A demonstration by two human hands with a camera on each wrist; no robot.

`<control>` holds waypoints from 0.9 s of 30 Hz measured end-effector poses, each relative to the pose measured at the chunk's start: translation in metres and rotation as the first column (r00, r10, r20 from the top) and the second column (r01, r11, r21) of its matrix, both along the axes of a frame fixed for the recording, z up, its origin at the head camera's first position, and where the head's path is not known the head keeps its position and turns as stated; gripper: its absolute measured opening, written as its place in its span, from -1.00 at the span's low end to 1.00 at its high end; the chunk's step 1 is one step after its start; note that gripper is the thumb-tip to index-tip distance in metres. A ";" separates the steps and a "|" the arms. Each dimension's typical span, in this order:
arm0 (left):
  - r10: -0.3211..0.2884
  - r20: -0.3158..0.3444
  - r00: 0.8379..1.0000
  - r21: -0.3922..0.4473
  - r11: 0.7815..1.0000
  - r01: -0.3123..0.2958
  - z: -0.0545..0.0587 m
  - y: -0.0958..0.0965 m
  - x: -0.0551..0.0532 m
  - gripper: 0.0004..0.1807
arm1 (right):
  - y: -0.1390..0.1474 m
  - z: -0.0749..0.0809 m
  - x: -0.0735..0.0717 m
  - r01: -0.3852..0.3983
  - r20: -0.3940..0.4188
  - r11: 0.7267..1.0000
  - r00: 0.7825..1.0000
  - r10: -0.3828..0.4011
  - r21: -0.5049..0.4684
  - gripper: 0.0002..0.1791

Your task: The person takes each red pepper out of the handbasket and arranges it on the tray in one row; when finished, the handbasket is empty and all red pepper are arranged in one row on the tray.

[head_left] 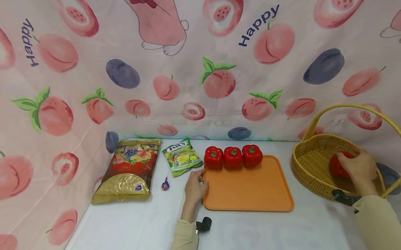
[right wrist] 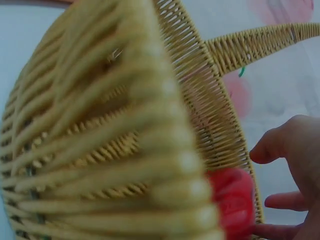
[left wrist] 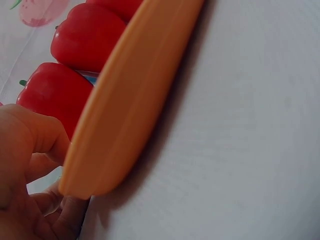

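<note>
My left hand grips the left edge of an orange tray, with curled fingers at its rim in the left wrist view. Three red bell peppers sit in a row along the tray's back left edge. Off to the right, my right hand reaches into a yellow wicker basket, over another red bell pepper. In the right wrist view, the fingers of that hand are spread beside the pepper, the lowest one near its edge. The basket wall hides part of this pepper.
Left of the tray lie a green candy packet, a small wrapped lollipop and a large red and gold bag. The basket's tall handle arches above it. A fruit-print cloth hangs behind the white table.
</note>
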State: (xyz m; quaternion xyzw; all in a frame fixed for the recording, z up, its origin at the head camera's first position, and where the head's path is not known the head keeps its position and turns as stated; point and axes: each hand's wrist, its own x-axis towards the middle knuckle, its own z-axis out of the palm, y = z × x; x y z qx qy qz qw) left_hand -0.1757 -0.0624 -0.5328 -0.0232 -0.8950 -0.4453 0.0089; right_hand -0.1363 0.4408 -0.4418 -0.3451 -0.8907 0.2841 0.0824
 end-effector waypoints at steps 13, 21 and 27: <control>-0.005 -0.015 1.000 0.009 1.000 0.005 0.002 0.000 -0.004 -0.49 | 0.013 -0.004 0.001 -0.041 0.078 0.997 0.996 0.046 -0.059 -0.08; 0.000 -0.015 1.000 0.017 1.000 0.000 0.001 0.001 -0.006 -0.49 | 0.018 0.004 0.002 -0.087 0.092 0.989 0.991 0.098 -0.119 0.01; 0.004 0.011 1.000 0.008 1.000 -0.004 0.001 0.000 -0.001 -0.49 | 0.019 -0.006 0.013 -0.167 0.022 0.972 0.985 0.173 -0.165 -0.09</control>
